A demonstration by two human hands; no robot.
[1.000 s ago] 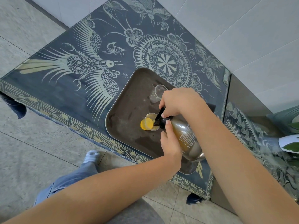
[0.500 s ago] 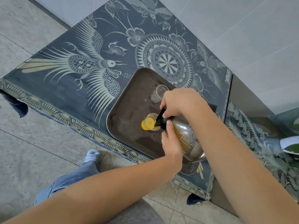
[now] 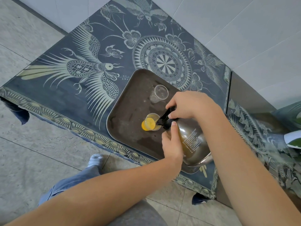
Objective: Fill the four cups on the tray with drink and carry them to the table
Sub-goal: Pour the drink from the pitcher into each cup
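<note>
Dark tray point(image 3: 123, 115) sits on the bench point(image 3: 65, 88), near its front edge, right of centre; bench has a dark blue cloth point(image 3: 91, 38) with pale bird and medallion print. Two cups in view, both on the tray; front cup point(image 3: 150, 122) clear, part full of orange drink, near the tray's middle; back cup point(image 3: 160, 92) clear and empty, apart from the front one, toward the wall side.

Jug point(image 3: 192, 141) glass, dark amber liquid inside, white print on its side, black collar and spout; tipped over toward the left, spout at the front cup's rim, base raised over the tray's near right corner.

Right hand point(image 3: 189, 103) above the jug's top, fingers curled tight on the black handle part; left hand point(image 3: 172, 144) clasps the jug at the neck from the near side, thumb lying up along the black collar, other fingers hidden behind the glass; both forearms come in from the bottom of the frame.

Rest: grey tiled floor point(image 3: 24, 152); pale wall tiles behind the bench; jeans leg point(image 3: 70, 183) and white sock point(image 3: 96, 159) under the bench's front edge; second patterned cloth at right with a green and white thing point(image 3: 293, 141) at the frame edge, cannot tell what.
</note>
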